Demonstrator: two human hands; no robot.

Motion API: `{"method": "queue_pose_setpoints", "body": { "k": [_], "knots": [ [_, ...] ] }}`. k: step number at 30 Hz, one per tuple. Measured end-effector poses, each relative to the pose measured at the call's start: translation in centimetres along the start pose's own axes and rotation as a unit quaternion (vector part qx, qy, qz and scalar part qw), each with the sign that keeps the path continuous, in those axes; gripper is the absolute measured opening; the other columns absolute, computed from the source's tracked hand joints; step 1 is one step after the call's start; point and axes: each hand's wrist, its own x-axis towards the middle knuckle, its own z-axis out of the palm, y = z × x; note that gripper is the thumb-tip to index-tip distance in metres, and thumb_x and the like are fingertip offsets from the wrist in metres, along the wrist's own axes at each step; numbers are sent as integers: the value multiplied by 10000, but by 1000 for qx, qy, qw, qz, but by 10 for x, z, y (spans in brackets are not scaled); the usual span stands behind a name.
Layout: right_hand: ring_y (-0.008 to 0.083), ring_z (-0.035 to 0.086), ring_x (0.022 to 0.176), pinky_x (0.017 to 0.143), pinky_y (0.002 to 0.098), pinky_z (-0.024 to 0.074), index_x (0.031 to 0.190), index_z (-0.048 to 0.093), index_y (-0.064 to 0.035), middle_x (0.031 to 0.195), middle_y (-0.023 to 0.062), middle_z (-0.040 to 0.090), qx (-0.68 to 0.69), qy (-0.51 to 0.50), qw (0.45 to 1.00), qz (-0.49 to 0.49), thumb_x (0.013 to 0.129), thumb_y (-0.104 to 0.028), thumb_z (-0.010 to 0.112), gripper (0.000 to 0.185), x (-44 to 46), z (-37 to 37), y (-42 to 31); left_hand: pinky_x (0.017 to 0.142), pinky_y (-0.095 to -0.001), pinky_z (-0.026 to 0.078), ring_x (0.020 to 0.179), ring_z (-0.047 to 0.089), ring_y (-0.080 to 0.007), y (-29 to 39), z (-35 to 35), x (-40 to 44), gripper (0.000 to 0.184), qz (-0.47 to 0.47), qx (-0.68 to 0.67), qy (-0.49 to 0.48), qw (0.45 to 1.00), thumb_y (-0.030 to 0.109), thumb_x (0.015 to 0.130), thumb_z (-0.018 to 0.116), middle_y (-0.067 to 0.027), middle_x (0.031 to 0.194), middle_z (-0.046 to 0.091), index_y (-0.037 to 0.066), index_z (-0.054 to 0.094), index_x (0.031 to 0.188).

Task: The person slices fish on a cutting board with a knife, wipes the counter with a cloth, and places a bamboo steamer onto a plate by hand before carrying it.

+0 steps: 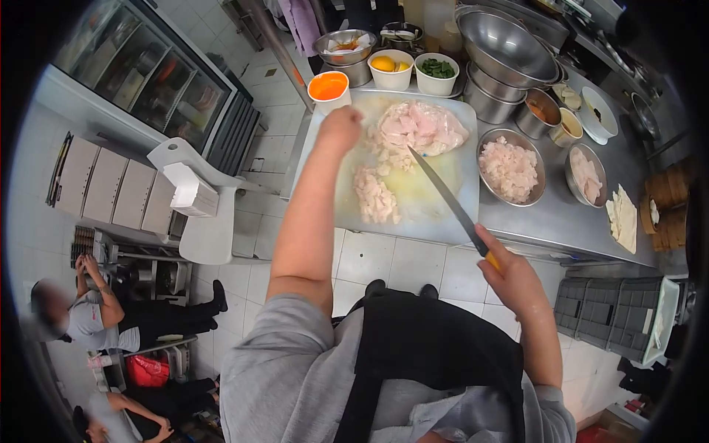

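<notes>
My right hand [515, 284] is wrapped round the yellow handle of a long kitchen knife [447, 196]. The blade slants up and left over the cutting board [449, 215], its tip beside a large lump of pale raw meat [423, 127]. Closed fingers show on my left hand [340, 131], above the board's far left part, just below a white tub of orange contents [329, 87]. Whatever those fingers hold, if anything, cannot be made out. Chopped pale pieces [375, 195] lie in a pile on the board, left of the blade.
Right of the board stand a steel bowl of chopped meat [508, 167] and a smaller bowl with meat [586, 174]. Tubs of yellow items [391, 70] and chopped greens [436, 74] line the back. A white chair [208, 229] is at left; two other people are lower left.
</notes>
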Motion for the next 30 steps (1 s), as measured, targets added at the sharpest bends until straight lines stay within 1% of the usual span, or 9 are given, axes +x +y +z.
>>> {"method": "queue_pose_setpoints", "body": {
  "k": [2,4,9,14,16,22,25,28,30],
  "knots": [
    [386,652,740,682,458,522,1477,362,-325,835,175,668,-109,-26,993,27,898,-182,628,653,-10,-1,-8,879,-385,503,1019,640,-312,-42,16,10,231,-23,-8,6,1000,157,858,603,-132,1114,679,83,697,1055],
    [373,652,718,667,460,527,1485,348,-317,804,171,655,-161,-30,985,46,896,-182,623,664,-14,9,-22,971,-395,459,1097,584,-326,-56,29,11,240,53,55,84,993,168,854,592,-118,1203,630,116,706,1059],
    [326,639,609,564,455,532,1510,311,-246,725,152,608,-280,-3,959,46,888,-169,616,696,1,53,-62,1007,-410,426,1116,539,-340,-32,50,10,256,78,25,24,996,168,852,569,-123,1177,597,138,703,1068],
    [319,633,595,562,455,531,1508,316,-267,727,134,609,-265,-18,964,5,891,-169,615,692,2,63,-90,962,-399,453,1062,562,-342,-37,47,-10,250,151,26,-68,986,111,851,537,-146,1105,599,118,703,1037],
    [317,637,608,570,450,530,1500,328,-296,740,129,620,-267,-18,963,26,886,-163,621,693,-4,57,-87,916,-375,478,1004,587,-340,-44,34,-23,268,130,-80,-117,981,32,843,512,-169,1080,599,88,694,1031],
    [315,650,642,580,435,529,1499,325,-301,761,129,638,-246,49,967,49,888,-176,619,689,3,56,-67,890,-341,482,1006,605,-311,-39,45,-7,285,198,-209,-50,956,-39,833,492,-175,1074,617,51,688,1019],
    [313,640,622,578,433,530,1497,333,-285,748,124,631,-288,20,957,33,886,-175,618,683,11,72,-80,896,-342,482,1003,619,-293,-28,51,-13,292,205,-101,-71,971,-43,834,485,-165,1036,639,45,679,1034],
    [313,628,605,578,436,528,1490,348,-294,728,122,621,-263,-5,965,17,886,-170,618,674,-1,64,-81,875,-328,495,963,636,-248,-27,28,-30,300,152,-109,-188,964,-49,843,475,-132,984,665,42,672,1050],
    [314,626,610,579,438,524,1479,366,-312,712,124,615,-225,25,974,-3,887,-166,620,661,-6,50,-74,854,-315,500,943,639,-226,-45,25,-30,296,144,-175,-158,961,-36,852,482,-117,976,673,46,673,1064]
  ]
}}
